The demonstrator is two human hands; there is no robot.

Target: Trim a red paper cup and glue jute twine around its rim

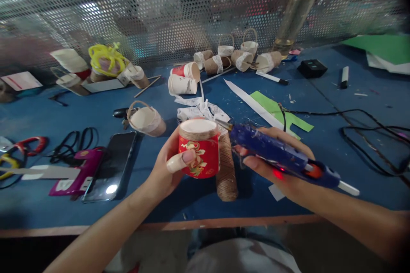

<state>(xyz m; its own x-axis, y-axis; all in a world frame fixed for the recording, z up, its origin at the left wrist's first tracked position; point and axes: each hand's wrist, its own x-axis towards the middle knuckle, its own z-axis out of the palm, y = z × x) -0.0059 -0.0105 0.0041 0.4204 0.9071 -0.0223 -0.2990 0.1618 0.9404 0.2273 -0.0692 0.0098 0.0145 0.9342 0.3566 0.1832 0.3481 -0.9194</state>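
Note:
My left hand (171, 164) is wrapped round a red paper cup (200, 160) with a gold printed figure; a covering covers its thumb. Brown twine rings the cup just under its rim. In my right hand (272, 166) is a blue hot glue gun (272, 147), with a white glue stick poking out of its back end and a red light glowing below. The gun's nozzle points at the cup's right side near the twine; whether it touches, I cannot tell. Behind the cup lies a roll of brown twine (226, 175), partly hidden. White lace (203, 108) is heaped beyond.
Several twine-wrapped cups (243, 60) with handles stand or lie at the back; another small basket (147, 120) is left of centre. A phone (112, 166), purple glue gun (78, 170) and scissors (30, 147) lie left. A tall bottle (296, 13) stands against the perforated screen (160, 13). Black cable trails right.

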